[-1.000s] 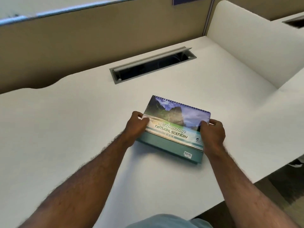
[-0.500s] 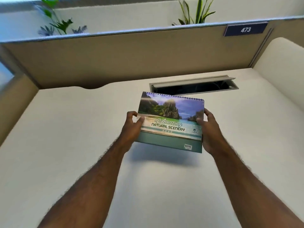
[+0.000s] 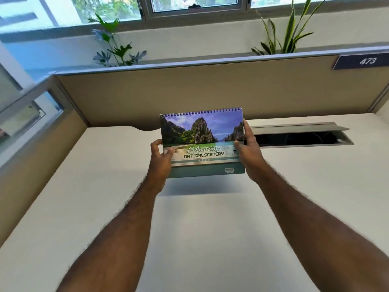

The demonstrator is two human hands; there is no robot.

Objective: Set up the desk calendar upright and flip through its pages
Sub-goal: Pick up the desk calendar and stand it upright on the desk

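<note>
- There is only one view, from the camera on my head, so no second view shares anything with it.
- It looks forward and slightly down along my forearms, across the desk [image 3: 210,239] toward its far edge.
- The near edge of the desk lies below the picture.
- Facing me are the partition [image 3: 210,87] along the far edge, the plants [image 3: 117,49] above it and the window [image 3: 195,5] behind.
- My left hand [image 3: 160,161] and right hand [image 3: 249,154] sit near the middle, close to the lens, holding the calendar [image 3: 202,142] up facing it.
- The wide lens bends the partition's top rail and spreads my arms toward the bottom corners.
</note>
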